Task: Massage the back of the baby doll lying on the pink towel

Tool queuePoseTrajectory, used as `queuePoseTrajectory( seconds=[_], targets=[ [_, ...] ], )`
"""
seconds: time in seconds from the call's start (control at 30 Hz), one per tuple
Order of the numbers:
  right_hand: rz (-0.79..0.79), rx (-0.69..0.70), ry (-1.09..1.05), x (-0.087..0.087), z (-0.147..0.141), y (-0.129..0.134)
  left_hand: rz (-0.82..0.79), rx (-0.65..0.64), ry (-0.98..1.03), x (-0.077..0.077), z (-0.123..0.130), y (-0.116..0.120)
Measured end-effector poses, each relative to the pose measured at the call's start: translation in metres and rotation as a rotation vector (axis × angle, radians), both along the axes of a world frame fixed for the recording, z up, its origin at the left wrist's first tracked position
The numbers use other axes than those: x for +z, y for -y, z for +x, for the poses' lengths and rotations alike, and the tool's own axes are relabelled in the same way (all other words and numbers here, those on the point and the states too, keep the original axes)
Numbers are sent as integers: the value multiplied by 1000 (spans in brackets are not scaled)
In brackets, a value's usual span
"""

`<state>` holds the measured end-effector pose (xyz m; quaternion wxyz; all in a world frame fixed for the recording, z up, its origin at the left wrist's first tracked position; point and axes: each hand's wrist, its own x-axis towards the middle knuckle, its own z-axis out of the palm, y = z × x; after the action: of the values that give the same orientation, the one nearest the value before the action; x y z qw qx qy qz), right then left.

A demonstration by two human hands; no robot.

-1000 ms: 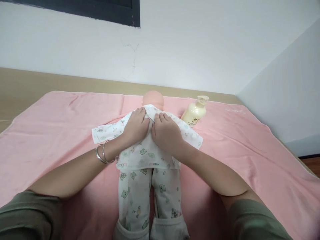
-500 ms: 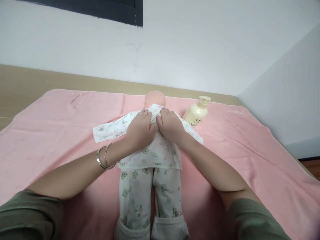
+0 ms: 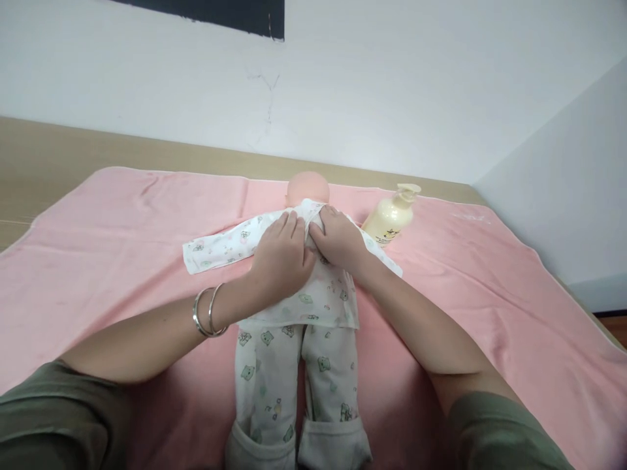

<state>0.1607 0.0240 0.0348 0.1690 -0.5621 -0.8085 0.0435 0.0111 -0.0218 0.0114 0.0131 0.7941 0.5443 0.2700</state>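
Observation:
A baby doll (image 3: 308, 187) lies on its back in a white printed shirt (image 3: 326, 303) and matching trousers (image 3: 274, 372), its sleeves spread out sideways. My left hand (image 3: 283, 254) rests over the left side of the chest, fingers stretched out, thumb towards the middle. On the other side of the chest, just below the collar, my right hand (image 3: 339, 239) lies on the shirt with its thumb apart from the fingers. The cloth between the hands is creased. Both palms face down and hide part of the shirt front.
A cream pump bottle (image 3: 390, 217) leans beside the doll's right-hand sleeve. Under everything spreads a pink blanket (image 3: 465, 287) on a wooden surface (image 3: 73, 143). A white wall (image 3: 372, 91) stands behind, with another wall at the right.
My left hand has slid slightly down and right over the shirt, its fingers straighter. My right hand stays near the collar. The whole view has shifted a little.

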Motion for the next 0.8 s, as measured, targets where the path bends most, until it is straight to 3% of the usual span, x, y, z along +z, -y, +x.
queuePoseTrajectory(
  seconds=[0.1,0.33,0.63,0.7,0.8],
  targets=[
    [25,32,56,-3,-1,4,-55,6,69,2,1,-2],
    [192,135,130,-4,-9,41,-219,94,165,19,-13,-36],
    [7,45,-56,-4,8,-10,-72,36,-3,6,1,0],
    [16,52,-23,-6,7,-9,-120,38,34,8,0,-4],
    [95,77,63,-11,-1,12,-233,52,138,15,-8,-20]
  ],
)
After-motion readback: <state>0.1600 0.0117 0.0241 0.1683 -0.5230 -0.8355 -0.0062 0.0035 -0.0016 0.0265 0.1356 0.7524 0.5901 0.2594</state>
